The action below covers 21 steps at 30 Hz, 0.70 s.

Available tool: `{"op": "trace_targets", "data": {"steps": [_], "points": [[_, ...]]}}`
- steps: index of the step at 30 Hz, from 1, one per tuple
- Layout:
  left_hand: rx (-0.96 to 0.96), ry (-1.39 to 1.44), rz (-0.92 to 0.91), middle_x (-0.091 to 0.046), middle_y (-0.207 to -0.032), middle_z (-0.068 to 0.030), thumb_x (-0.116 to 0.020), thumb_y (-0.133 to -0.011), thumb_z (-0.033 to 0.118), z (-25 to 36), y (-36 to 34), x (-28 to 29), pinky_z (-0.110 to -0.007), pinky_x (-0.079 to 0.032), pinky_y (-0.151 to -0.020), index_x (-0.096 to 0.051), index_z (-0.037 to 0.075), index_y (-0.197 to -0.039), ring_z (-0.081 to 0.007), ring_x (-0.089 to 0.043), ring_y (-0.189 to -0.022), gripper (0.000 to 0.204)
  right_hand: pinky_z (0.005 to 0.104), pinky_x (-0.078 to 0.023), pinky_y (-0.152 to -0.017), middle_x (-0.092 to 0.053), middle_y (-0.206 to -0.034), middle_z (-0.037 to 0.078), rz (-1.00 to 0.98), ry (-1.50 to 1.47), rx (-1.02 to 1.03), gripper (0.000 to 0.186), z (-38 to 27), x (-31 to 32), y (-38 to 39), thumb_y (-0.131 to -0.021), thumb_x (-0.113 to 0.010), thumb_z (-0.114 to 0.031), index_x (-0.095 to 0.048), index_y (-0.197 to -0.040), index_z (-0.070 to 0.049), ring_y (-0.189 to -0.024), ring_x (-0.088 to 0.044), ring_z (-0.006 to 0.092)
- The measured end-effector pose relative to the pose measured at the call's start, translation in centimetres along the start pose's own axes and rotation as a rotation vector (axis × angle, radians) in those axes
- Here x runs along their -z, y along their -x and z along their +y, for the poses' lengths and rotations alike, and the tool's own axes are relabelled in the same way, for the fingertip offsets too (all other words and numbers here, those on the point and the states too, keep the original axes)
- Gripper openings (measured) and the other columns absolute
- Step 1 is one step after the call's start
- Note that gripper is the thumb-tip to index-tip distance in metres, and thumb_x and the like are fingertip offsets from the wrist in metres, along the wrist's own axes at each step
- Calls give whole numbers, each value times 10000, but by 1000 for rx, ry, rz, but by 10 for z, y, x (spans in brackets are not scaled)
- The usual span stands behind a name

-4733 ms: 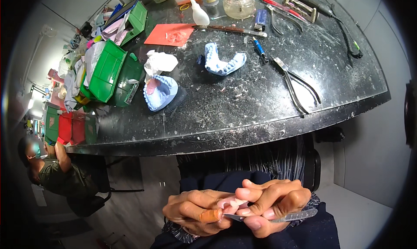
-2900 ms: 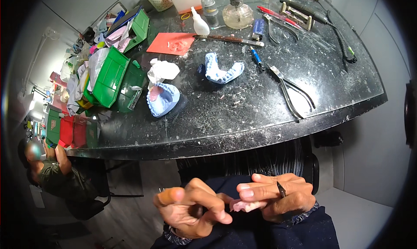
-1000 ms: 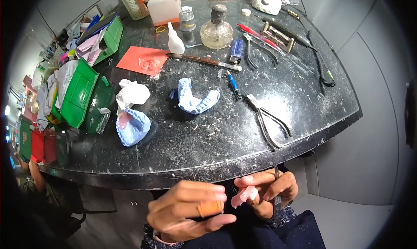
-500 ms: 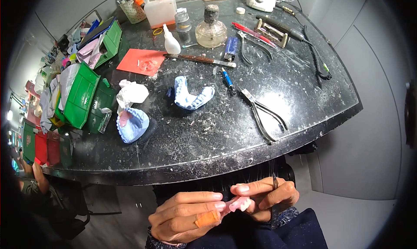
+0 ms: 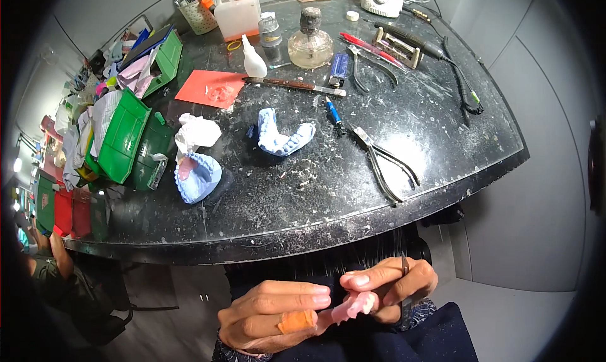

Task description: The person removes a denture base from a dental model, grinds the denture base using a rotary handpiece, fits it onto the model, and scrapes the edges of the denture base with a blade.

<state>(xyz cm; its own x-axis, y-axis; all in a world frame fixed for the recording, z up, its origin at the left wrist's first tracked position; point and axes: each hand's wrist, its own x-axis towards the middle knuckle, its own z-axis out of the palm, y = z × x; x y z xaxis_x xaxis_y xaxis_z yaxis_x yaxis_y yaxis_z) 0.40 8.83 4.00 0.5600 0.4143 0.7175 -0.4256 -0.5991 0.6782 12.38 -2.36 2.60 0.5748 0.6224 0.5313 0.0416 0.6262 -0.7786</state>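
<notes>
Below the bench edge, over my lap, my left hand [image 5: 271,314] and my right hand [image 5: 391,283] meet around a small pink wax denture piece [image 5: 352,306]. The left hand, with an orange bandage on one finger, pinches the piece's left end. My right hand's thumb rests on top of the pink piece, and its fingers also grip a thin dark metal tool [image 5: 405,286] held upright. On the black bench [image 5: 315,198] lie a pale blue dental cast [image 5: 283,135] and a second blue cast with a pink base [image 5: 197,178].
Pliers [image 5: 386,166], a blue pen-like tool [image 5: 333,112], a knife [image 5: 293,84], a glass spirit lamp [image 5: 309,43], a red sheet [image 5: 211,89] and crumpled tissue [image 5: 197,131] lie on the bench. Green trays [image 5: 126,138] crowd the left. Another person's arm [image 5: 57,264] shows at lower left.
My head has tilted, so the bench sits lower and left in view. Both hands have stayed together on the pink piece, with the tool now upright in my right hand.
</notes>
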Motion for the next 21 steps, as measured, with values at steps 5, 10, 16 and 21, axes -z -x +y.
{"op": "trace_targets", "data": {"steps": [5,10,16,21], "points": [[-11,265,-14,-638,-866,-184,-689,-655,-119,3,5,6,-326,-582,-642,-534,-36,-943,-276,-654,-776,337,463,-509,-808,-572,-981,316,-137,-261,-257,306,0,3,-3,-720,-646,106,-373,-760,-25,-983,-561,415],[-167,93,-97,-606,-832,-129,-769,-584,-89,5,7,10,-210,-569,-643,-469,11,-900,-215,-643,-771,447,492,-481,-833,-543,-986,360,-141,-538,-206,250,15,-4,1,-743,-593,141,-387,-755,0,-992,-538,453],[32,145,-320,-604,-937,-98,-743,-625,-61,27,-17,25,-287,-545,-675,-477,56,-935,-240,-624,-837,425,462,-489,-829,-553,-990,339,-139,-612,-247,219,17,-5,1,-753,-609,92,-415,-760,-10,-1001,-543,411],[47,194,-375,-611,-957,-115,-725,-625,-98,27,-20,31,-298,-553,-723,-480,52,-935,-251,-617,-912,423,516,-453,-865,-518,-1015,382,-150,-727,-337,212,13,-7,1,-758,-578,133,-409,-791,10,-1035,-493,489]]}}
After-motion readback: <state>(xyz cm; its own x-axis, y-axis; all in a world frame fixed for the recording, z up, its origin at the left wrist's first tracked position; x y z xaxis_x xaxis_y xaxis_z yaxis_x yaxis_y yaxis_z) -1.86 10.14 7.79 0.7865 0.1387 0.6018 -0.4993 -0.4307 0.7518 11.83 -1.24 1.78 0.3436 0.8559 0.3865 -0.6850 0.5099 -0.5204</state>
